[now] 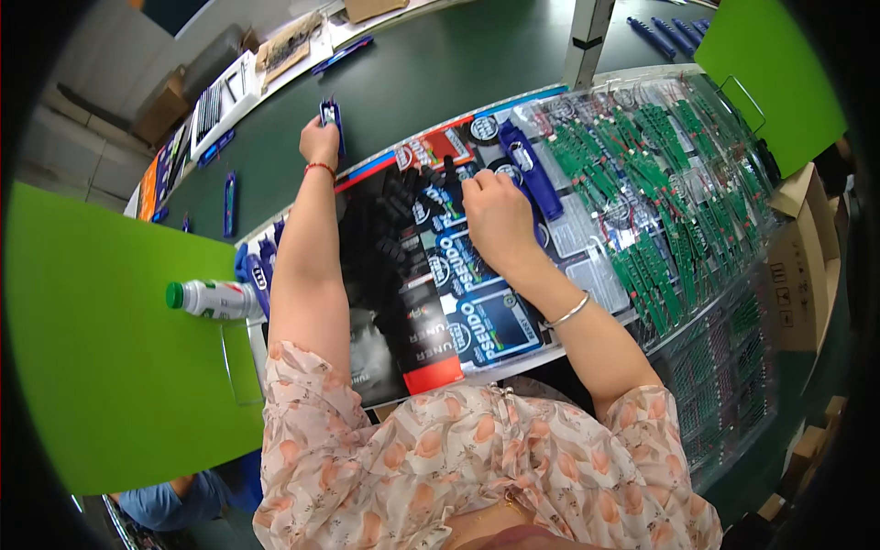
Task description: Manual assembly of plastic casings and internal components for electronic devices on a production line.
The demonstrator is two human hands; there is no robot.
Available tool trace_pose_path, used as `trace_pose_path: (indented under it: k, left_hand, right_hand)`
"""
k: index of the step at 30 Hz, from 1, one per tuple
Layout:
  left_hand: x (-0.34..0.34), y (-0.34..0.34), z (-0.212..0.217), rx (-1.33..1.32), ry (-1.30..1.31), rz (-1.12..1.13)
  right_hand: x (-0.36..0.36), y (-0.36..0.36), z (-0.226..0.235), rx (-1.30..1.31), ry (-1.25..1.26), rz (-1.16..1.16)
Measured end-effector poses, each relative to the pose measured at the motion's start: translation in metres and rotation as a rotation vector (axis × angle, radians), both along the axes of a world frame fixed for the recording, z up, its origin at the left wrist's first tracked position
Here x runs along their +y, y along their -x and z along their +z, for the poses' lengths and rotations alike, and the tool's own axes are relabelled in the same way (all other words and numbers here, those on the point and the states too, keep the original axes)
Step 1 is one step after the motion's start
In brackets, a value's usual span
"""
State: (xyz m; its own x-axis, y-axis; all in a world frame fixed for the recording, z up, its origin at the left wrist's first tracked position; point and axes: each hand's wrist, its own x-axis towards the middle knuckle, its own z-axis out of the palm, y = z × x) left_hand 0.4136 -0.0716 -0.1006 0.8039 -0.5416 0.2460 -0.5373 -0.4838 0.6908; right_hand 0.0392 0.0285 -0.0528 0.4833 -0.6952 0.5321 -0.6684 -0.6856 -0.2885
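My left hand (318,145) reaches to the far side of the printed work sheet, its fingers closed on a blue plastic housing (341,137) that stands over the green table. My right hand (500,225) is above the middle of the sheet, fingers pinched together; what they hold, if anything, is hidden. Just beyond those fingertips is a small black part (449,167). Many more black parts (396,197) lie heaped on the dark half of the sheet, left of my right hand. A long blue housing (532,170) rests to the right of my right hand.
Clear trays of green circuit boards (660,183) cover the right side. Green partitions (119,339) (779,73) stand at both sides. A white bottle with a green cap (213,299) is at left. More blue housings (229,203) lie on the table; a metal post (587,41) rises at the back.
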Motion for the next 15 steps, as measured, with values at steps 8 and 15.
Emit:
trace_pose_path:
  k: [8,15]
  left_hand:
    - [0.006,0.060,0.017,-0.424,-0.267,0.146]
    - [0.037,0.222,0.047,-0.097,0.023,-0.815]
  right_hand:
    - [0.003,0.009,0.014,0.010,-0.144,-0.076]
    - [0.013,0.083,0.038,-0.529,-0.362,-0.128]
